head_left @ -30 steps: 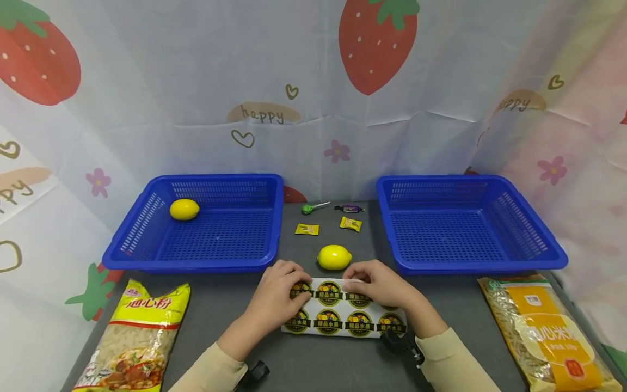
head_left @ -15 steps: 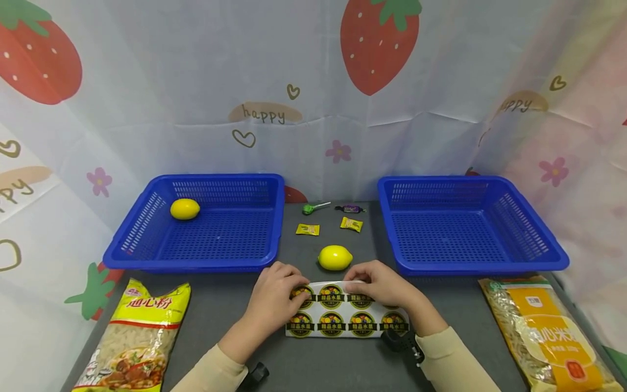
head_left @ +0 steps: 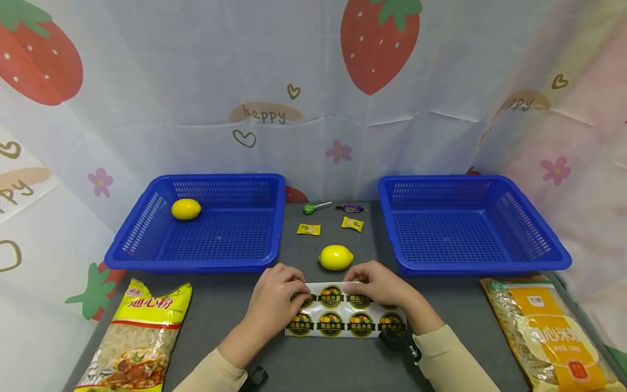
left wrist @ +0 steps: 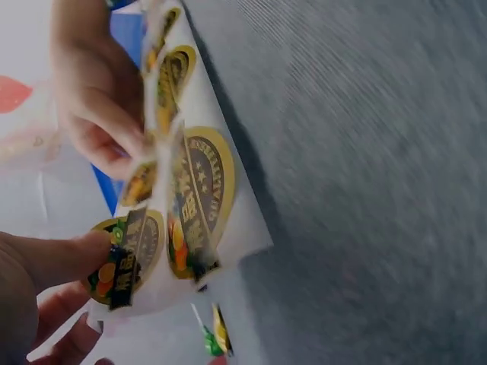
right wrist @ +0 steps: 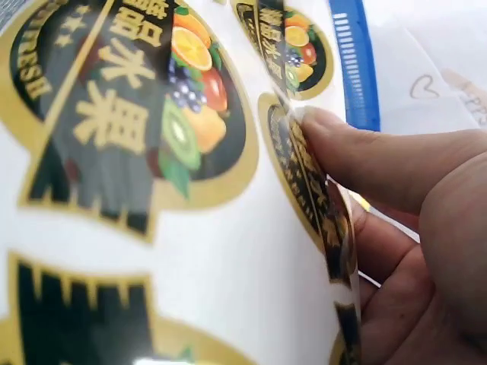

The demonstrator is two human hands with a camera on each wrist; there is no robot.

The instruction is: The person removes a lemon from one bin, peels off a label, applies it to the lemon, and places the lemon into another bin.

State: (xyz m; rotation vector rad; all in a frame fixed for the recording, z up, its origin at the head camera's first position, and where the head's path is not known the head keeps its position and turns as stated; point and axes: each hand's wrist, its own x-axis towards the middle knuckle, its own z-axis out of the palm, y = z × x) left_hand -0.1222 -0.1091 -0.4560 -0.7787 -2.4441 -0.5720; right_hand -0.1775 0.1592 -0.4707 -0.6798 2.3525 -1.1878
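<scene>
A white sheet of round fruit stickers (head_left: 345,313), black and gold with a fruit picture, is held between both hands above the grey table. My left hand (head_left: 278,296) pinches its upper left corner, thumb on the printed face, as the left wrist view shows with the thumb (left wrist: 57,262) over one sticker. At the upper edge, right of the middle, my right hand (head_left: 379,283) pinches the sheet between thumb (right wrist: 380,163) and fingers behind it. The sheet bends in both wrist views. Just beyond its top edge lies a yellow lemon (head_left: 336,257).
A blue basket (head_left: 196,267) at left holds another lemon (head_left: 186,209); a second blue basket (head_left: 482,267) stands at right. Between them lie a green lollipop (head_left: 309,208), a purple-wrapped candy (head_left: 350,208) and yellow candies (head_left: 308,229). Bags of pasta (head_left: 137,337) and noodles (head_left: 553,332) flank the table.
The sticker sheet has shifted slightly to the right and toward the person. My left hand has slid a little left along its edge; the right hand stays almost in place.
</scene>
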